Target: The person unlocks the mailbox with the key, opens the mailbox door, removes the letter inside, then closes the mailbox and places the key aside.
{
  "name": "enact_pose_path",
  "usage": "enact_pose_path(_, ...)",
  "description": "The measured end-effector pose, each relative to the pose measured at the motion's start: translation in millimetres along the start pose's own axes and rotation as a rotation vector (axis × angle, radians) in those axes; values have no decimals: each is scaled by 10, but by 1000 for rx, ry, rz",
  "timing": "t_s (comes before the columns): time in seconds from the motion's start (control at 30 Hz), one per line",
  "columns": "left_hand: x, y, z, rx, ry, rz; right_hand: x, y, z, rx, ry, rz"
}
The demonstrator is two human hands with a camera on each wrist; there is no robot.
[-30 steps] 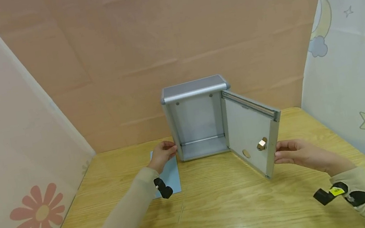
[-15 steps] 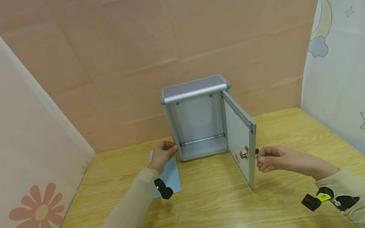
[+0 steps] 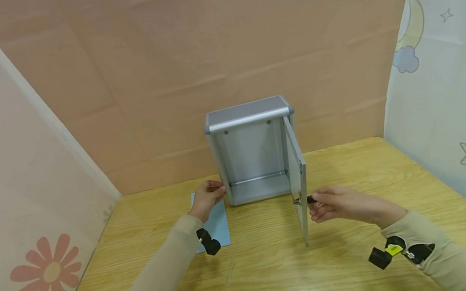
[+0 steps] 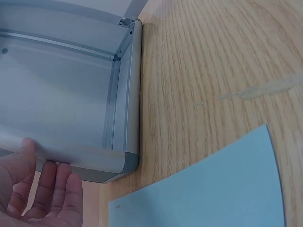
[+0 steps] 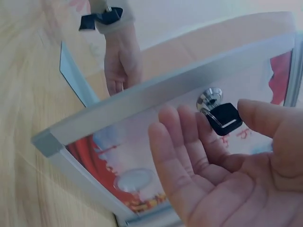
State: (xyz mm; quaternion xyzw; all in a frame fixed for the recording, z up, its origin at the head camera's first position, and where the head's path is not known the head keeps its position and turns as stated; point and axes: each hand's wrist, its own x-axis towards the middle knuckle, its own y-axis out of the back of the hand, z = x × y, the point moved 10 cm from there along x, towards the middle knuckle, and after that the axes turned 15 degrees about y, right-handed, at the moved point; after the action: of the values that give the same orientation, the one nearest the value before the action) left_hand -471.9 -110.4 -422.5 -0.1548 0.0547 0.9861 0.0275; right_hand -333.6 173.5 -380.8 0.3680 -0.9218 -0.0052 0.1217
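Observation:
A silver metal box [image 3: 247, 109] with a gabled top stands upright at the back of the table, its interior in view. Its hinged door [image 3: 297, 171] swings out toward me at about a right angle. My left hand [image 3: 206, 201] holds the box's left side, thumb on the front frame [image 4: 85, 152] and fingers against the outer wall. A black-headed key [image 5: 225, 119] on a ring sits in the chrome lock [image 5: 208, 98] on the door's printed outer face. My right hand [image 3: 347, 204] pinches the key head between thumb and index finger, other fingers loosely spread.
A light blue sheet [image 3: 219, 226] lies on the wooden table [image 3: 271, 271], left of the box and partly under my left hand. A brown-papered wall [image 3: 234, 38] rises behind the box. Printed panels [image 3: 449, 96] stand along both sides.
The door has swung leftward, from wide open to roughly edge-on. My right hand has moved from the door's outer edge to the key. My left hand stays at the box's side.

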Motion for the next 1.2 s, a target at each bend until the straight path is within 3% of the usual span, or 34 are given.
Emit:
enact_pose_path(0.3,-16,0,2,1,14,12,247,-213,114,154,-49,96)
enact_pose_path(0.7,-10,-16,2,-6,18,-1,773,-477,246,379,-68,231)
enact_pose_path(0.97,6,17,-18,-15,27,16,1114,-542,330,427,-122,376)
enact_pose_path(1.2,14,43,-9,-18,16,25,1316,-540,362,487,-130,426)
